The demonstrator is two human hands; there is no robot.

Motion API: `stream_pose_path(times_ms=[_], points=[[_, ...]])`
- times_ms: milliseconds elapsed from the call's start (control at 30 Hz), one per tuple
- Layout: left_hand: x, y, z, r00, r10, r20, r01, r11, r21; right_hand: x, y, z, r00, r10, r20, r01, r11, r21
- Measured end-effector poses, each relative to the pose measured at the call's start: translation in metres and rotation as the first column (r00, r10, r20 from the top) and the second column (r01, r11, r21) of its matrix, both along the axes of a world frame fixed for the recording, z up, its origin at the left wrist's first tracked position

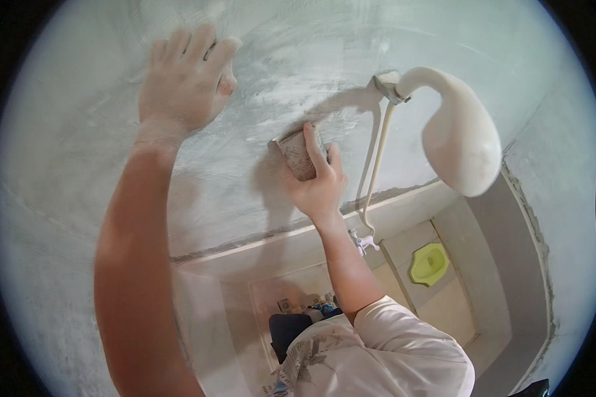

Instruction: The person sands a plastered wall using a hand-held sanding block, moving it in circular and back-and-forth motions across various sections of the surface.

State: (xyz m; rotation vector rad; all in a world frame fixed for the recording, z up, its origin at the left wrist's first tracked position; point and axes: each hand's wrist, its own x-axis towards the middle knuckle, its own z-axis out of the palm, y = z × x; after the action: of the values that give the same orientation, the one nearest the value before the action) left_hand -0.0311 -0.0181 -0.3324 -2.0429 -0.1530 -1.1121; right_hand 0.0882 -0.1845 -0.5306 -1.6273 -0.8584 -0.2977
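Observation:
My left hand [182, 83], coated in pale dust, rests high on the grey-white plastered wall [232, 185], its fingers slightly bent with gaps between them. Nothing shows in it. Lower and to the right, my right hand [316, 178] grips a dusty grey sanding block [299, 156] and presses it flat to the wall. The index finger stretches along the block's face, and the thumb side is partly hidden. Around both hands the plaster carries smeared white streaks. A shadow of my right hand and arm falls beside the block.
A white shower head [463, 132] juts from a wall bracket [390, 86] right of my right hand, its hose [380, 165] hanging down. Below are a tap [364, 242], a yellow-green squat toilet [430, 263] and small items [311, 308] on the floor.

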Motion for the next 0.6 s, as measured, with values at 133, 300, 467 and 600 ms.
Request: stream_pose_path(times_ms=[133, 300, 467, 600], points=[[0.005, -0.006, 0.018, 0.983, 0.003, -0.185, -0.025, 0.993, -0.116, 0.043, -0.005, -0.002, 0.977, -0.211, 0.01, 0.206, 0.964, 0.168], [0.026, -0.031, 0.101, 0.947, 0.035, -0.32, -0.035, 0.999, 0.006, 0.0, 0.003, 0.017, 0.992, -0.119, 0.045, 0.117, 0.992, 0.054], [0.059, -0.084, 0.128, 0.938, 0.308, -0.161, -0.344, 0.891, -0.296, 0.027, -0.001, 0.006, 0.992, -0.128, -0.004, 0.127, 0.984, 0.122], [0.073, -0.09, 0.134, 0.934, 0.343, -0.1, -0.358, 0.902, -0.243, 0.034, 0.007, 0.0, 0.976, -0.212, -0.048, 0.215, 0.916, 0.338]])
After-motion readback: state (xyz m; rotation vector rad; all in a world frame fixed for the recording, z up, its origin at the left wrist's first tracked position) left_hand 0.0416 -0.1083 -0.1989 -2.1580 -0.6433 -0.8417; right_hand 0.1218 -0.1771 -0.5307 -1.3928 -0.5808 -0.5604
